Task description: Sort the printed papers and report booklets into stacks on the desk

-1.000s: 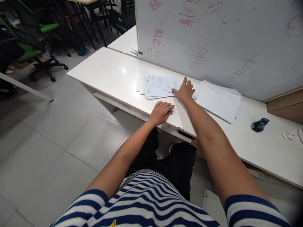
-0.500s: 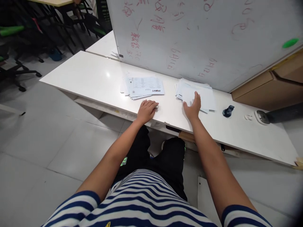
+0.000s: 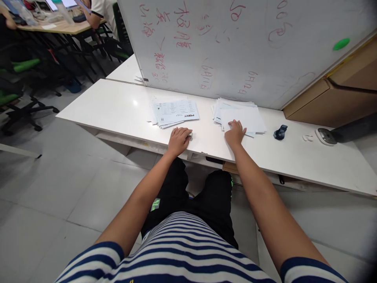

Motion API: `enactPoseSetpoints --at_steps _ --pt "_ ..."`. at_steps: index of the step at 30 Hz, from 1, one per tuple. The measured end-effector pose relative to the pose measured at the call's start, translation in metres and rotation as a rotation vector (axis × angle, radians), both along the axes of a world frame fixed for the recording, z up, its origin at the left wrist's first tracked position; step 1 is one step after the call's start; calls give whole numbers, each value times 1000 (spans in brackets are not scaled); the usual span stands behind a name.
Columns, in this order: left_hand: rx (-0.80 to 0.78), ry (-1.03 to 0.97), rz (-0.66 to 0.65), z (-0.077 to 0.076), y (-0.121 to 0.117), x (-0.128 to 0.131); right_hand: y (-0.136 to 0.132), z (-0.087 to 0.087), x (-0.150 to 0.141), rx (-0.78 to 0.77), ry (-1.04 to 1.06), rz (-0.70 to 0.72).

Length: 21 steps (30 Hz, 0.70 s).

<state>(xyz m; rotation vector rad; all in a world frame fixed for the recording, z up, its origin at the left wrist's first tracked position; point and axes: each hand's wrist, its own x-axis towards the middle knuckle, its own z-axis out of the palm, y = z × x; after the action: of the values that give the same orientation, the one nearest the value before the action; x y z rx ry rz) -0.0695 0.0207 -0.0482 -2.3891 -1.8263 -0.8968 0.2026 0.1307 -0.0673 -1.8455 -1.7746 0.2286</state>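
My left hand (image 3: 178,140) lies palm down on the near edge of the white table (image 3: 118,106), fingers flat; a small white thing I cannot make out peeks out at its fingertips. Just beyond it is a stack of printed sheets (image 3: 175,112). My right hand (image 3: 235,133) rests with fingers spread on the near corner of a second stack of blank white sheets (image 3: 240,116). Neither hand grips anything.
A whiteboard (image 3: 220,47) with red writing stands along the table's far edge. A small dark blue object (image 3: 280,132), white earbuds (image 3: 308,137) and a round device (image 3: 324,135) lie to the right. A cardboard box (image 3: 338,98) sits behind. Green office chairs (image 3: 17,90) and another person (image 3: 97,8) are at far left.
My right hand left the printed stack, moved right onto the blank stack, then drew back to its near corner. My left hand stayed at the table edge.
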Motion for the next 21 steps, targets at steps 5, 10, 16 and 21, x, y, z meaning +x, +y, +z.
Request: enactPoseSetpoints --at_steps 5,10,16,21 --pt "28 5 -1 0 -1 0 -1 4 -2 2 -40 26" --pt "17 22 16 5 -3 1 -6 8 -6 61 -106 32" --pt "48 16 23 5 -4 0 -5 8 -10 46 -132 99" --pt "57 15 18 5 -5 -1 -3 3 -10 76 -125 33"
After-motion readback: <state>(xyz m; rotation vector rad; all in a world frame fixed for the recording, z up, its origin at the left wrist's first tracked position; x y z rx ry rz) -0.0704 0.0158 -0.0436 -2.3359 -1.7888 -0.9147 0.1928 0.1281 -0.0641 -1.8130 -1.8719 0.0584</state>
